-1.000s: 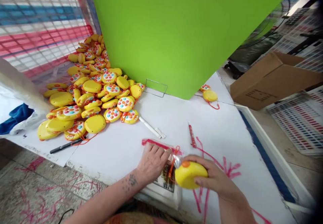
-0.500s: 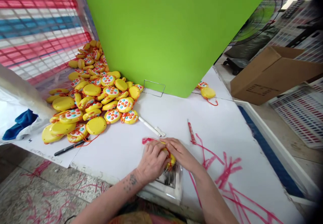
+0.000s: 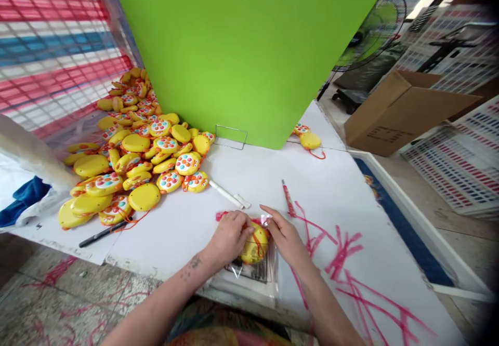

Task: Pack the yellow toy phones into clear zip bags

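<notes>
Yellow toy (image 3: 255, 242): a rounded yellow shell with an orange cord across it, lying between the two hands inside a clear plastic bag (image 3: 249, 269), on top of a flat stack of more bags at the near edge of the table (image 3: 343, 190).
Left hand (image 3: 228, 238): fingers curled and pressed onto the toy's left side through the film; they look to be pinning it and the bag edge down.
Right hand (image 3: 286, 237): fingers pinching the bag's upper corner just right of the toy, forefinger stretched out beyond it.
Doing it well: judging by the grip, the toy sits best if the left fingers hold the film flat while the right fingers draw the mouth taut, with the cord tucked inside so it does not snag.
Just beyond the fingers: a red marker (image 3: 288, 204) to the right, a white stick (image 3: 228, 195) to the left, red scribbles under both.
Left of the fingers: a black pen (image 3: 102, 233) by the table edge.
Farther left and beyond: a pile of yellow toys (image 3: 136, 154), some showing coloured buttons.
Farthest: a green board (image 3: 249, 50) standing on the table, two more toys (image 3: 307, 137) at its right corner.
</notes>
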A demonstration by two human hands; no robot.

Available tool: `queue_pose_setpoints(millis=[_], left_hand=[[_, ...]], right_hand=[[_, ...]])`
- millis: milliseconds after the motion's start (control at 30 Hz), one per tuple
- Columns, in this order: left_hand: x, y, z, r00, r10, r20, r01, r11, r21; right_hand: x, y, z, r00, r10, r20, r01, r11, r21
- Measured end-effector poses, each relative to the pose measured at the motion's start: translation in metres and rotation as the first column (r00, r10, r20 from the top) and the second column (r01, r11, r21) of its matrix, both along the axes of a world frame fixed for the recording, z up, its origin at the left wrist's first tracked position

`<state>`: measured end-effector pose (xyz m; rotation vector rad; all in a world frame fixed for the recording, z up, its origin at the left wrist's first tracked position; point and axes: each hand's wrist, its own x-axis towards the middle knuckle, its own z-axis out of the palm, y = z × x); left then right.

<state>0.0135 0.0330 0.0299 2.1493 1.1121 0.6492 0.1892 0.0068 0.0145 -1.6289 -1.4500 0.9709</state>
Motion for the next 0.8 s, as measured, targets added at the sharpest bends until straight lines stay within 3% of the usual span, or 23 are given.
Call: queue_pose_setpoints(millis=[133, 200, 267, 333, 433, 533, 600, 700, 800], left_hand=[[-0.008, -0.003, 0.020, 0.999, -0.051, 0.002, 0.051, 0.995, -0.081], [-0.017, -0.008, 0.022, 0.993, 0.040, 0.109, -0.036, 0.999, -0.036], [-0.027, -0.013, 0.018, 0.952, 0.203, 0.230, -0.193, 0.979, -0.064], [-0.036, -0.016, 0.011, 0.889, 0.322, 0.325, -0.249, 0.937, -0.247], [-0.040, -0.019, 0.000, 0.836, 0.355, 0.418, -0.082, 0.834, -0.545], [-0.035, -0.020, -0.005, 0.825, 0.358, 0.436, 0.008, 0.765, -0.644], [-0.031, -0.021, -0.003, 0.816, 0.382, 0.435, -0.010, 0.760, -0.650], [-0.027, -0.023, 0.005, 0.833, 0.346, 0.432, -0.018, 0.796, -0.604], [-0.024, -0.025, 0.018, 0.905, 0.230, 0.358, -0.025, 0.869, -0.494]], right_hand=[[-0.013, -0.004, 0.009, 0.987, -0.035, -0.154, 0.042, 0.998, 0.038], [-0.018, -0.009, 0.013, 0.965, -0.054, -0.255, 0.069, 0.996, 0.051], [-0.022, -0.015, 0.016, 0.948, -0.090, -0.305, 0.119, 0.990, 0.077], [-0.025, -0.021, 0.019, 0.940, -0.123, -0.320, 0.169, 0.978, 0.120], [-0.028, -0.024, 0.020, 0.939, -0.130, -0.318, 0.192, 0.966, 0.173], [-0.025, -0.021, 0.020, 0.979, -0.129, -0.156, 0.165, 0.954, 0.251], [-0.023, -0.017, 0.022, 0.985, -0.164, 0.051, 0.129, 0.903, 0.409], [-0.025, -0.011, 0.030, 0.938, -0.181, 0.295, -0.044, 0.783, 0.620], [-0.035, -0.008, 0.039, 0.898, -0.095, 0.429, -0.236, 0.719, 0.654]])
